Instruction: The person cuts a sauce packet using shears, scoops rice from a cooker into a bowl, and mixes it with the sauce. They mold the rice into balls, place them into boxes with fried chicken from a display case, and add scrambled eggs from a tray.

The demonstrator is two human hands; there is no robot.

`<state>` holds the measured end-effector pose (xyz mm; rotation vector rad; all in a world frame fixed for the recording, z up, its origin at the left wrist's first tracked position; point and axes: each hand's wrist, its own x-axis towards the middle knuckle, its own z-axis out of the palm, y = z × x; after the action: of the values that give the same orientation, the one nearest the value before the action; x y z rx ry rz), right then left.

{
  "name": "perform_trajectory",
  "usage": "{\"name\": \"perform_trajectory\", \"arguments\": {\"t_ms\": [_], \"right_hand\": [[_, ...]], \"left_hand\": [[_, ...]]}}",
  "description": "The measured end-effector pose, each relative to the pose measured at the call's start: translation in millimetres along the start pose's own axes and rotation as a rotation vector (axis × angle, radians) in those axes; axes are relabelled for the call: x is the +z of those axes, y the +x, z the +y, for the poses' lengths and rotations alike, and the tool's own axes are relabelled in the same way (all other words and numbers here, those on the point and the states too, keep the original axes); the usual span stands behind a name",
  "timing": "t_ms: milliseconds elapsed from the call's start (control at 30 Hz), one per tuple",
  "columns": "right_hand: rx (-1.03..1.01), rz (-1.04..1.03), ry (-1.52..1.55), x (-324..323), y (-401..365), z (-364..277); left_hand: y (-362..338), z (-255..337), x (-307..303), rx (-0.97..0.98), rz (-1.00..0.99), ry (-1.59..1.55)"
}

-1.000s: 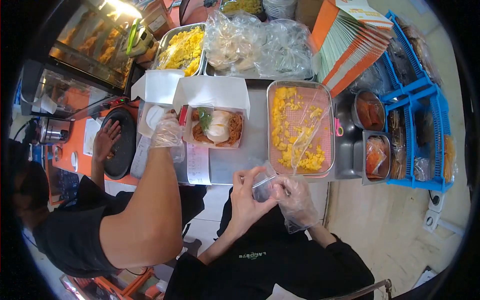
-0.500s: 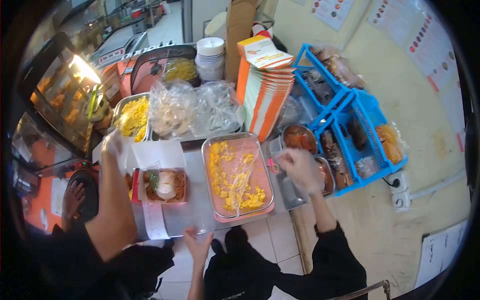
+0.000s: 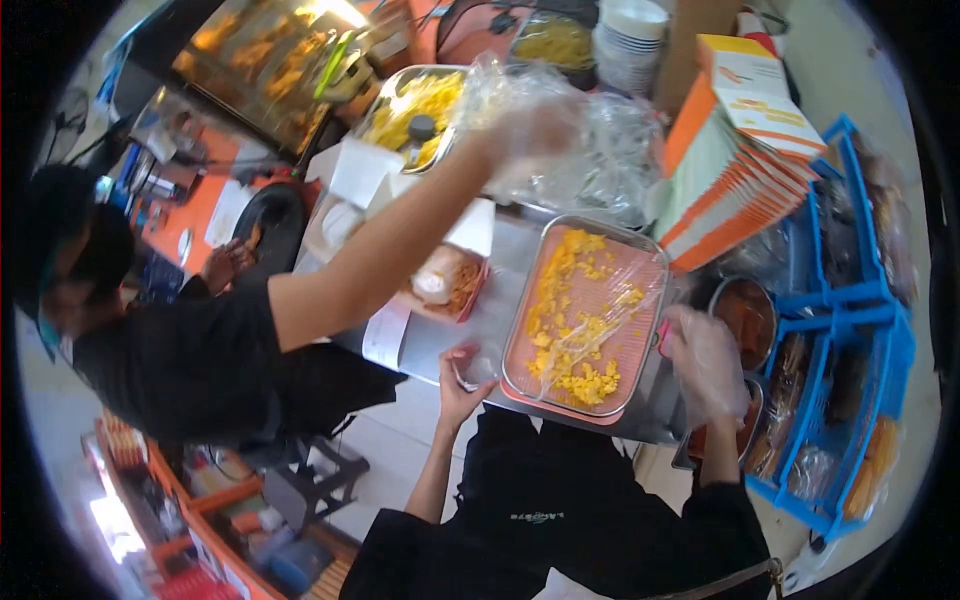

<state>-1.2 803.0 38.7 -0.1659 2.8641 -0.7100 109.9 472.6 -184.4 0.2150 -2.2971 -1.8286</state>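
Note:
My left hand (image 3: 460,385) is bare and curls round a small clear plastic cup (image 3: 480,371) at the table's front edge, left of the tray. My right hand (image 3: 708,365), in a clear glove, is right of the tray, its fingertips closed at the pink handle of the scissors (image 3: 665,338); the blades are hidden. Between my hands, the metal tray (image 3: 509,350) with a pink mesh liner holds yellow crumbled food (image 3: 590,385) and a crumpled clear film. Left of it sits an open box (image 3: 476,303) with a white round item on brown food.
A co-worker's arm (image 3: 375,265) crosses from the left, its gloved hand over clear bags (image 3: 615,150). Behind are stacked bowls (image 3: 630,50) and folded orange-white cartons (image 3: 735,190). Blue baskets (image 3: 825,400) and a round container (image 3: 743,318) stand right.
The view has swung left, showing more of the co-worker, whose arm now reaches across the box. My right hand has come to the scissors from their right side.

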Motion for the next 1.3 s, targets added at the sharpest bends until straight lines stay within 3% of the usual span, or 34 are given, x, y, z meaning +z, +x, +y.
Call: {"name": "perform_trajectory", "arguments": {"t_ms": [67,133,200,233,300,367,433,500,567,633,700,767,833,867,900,967,1000,1033,1067,1100,1167,1233,1267,1300], "right_hand": [[-0.056,-0.210,0.403,14.4,-5.6,-24.7],[-0.321,-0.135,0.465,60.8,-1.5,-52.5],[-0.569,-0.165,0.239,87.2,22.6,-87.5],[-0.666,0.011,0.109,102.3,32.3,-104.7],[-0.734,0.099,-0.075,156.0,51.7,-109.7],[-0.678,-0.076,-0.181,228.6,70.8,-101.1],[-0.872,-0.033,-0.231,176.3,56.7,-109.6],[-0.851,-0.448,-0.159,106.3,52.0,-119.2],[-1.039,-0.735,0.364,44.9,69.2,-114.3],[-0.785,-0.724,0.490,-14.7,90.9,-127.3],[-0.574,-0.281,0.528,-29.0,135.6,-161.5],[-0.568,-0.107,0.530,-27.0,199.1,-203.2],[-0.766,0.033,0.226,22.8,299.3,-222.2],[-0.671,-0.125,-0.052,52.3,346.7,-235.3],[-0.699,-0.121,0.025,106.6,399.1,-235.8],[-0.609,-0.186,-0.276,145.9,426.3,-259.8],[-0.477,-0.264,-0.340,160.1,429.0,-273.3],[-0.533,-0.300,-0.171,177.4,435.4,-266.6],[-0.433,-0.275,-0.254,208.9,445.2,-267.9],[-0.308,-0.086,-0.142,263.6,466.5,-258.7],[-0.392,-0.086,-0.188,262.4,459.7,-260.6],[-1.113,-0.049,0.217,264.1,488.3,-221.0],[-1.467,-0.008,0.448,257.8,508.1,-213.9],[-1.295,-0.113,0.151,252.0,521.9,-217.0]], "left_hand": [[1.1,3.0,-2.3,0.012,-0.024,0.022],[-1.2,16.0,-4.4,0.062,0.120,0.154],[-6.5,13.6,-8.4,0.084,0.303,0.284],[-12.3,10.2,-10.6,0.038,0.305,0.273],[-15.7,5.4,-15.3,-0.037,0.315,0.243],[-6.5,14.4,-12.0,-0.061,0.279,0.217],[-0.1,15.0,-8.1,-0.108,0.246,0.173],[1.3,10.4,-4.3,-0.019,0.236,0.260],[1.4,9.7,-2.6,-0.052,0.234,0.207],[0.8,11.0,-5.5,0.055,0.176,0.387],[-1.3,21.9,-9.0,0.044,0.156,0.330],[-2.2,27.7,-12.7,0.039,0.126,0.316],[-5.2,26.0,-20.0,0.039,0.083,0.347],[-4.1,31.5,-22.8,0.053,0.090,0.356],[-3.5,37.7,-23.6,0.070,0.099,0.363],[-5.3,34.2,-27.8,0.139,0.190,0.361],[-7.8,34.8,-31.5,0.163,0.254,0.392],[-2.9,27.2,-35.0,0.169,0.306,0.398],[1.7,19.3,-38.6,0.175,0.358,0.402],[2.5,8.8,-42.9,0.153,0.393,0.385],[-2.8,13.1,-42.7,0.071,0.451,0.345],[20.7,41.7,-21.1,0.019,0.618,0.351],[22.8,36.7,-31.0,0.009,0.531,0.286],[26.9,39.3,-29.8,0.009,0.498,0.277]]}}
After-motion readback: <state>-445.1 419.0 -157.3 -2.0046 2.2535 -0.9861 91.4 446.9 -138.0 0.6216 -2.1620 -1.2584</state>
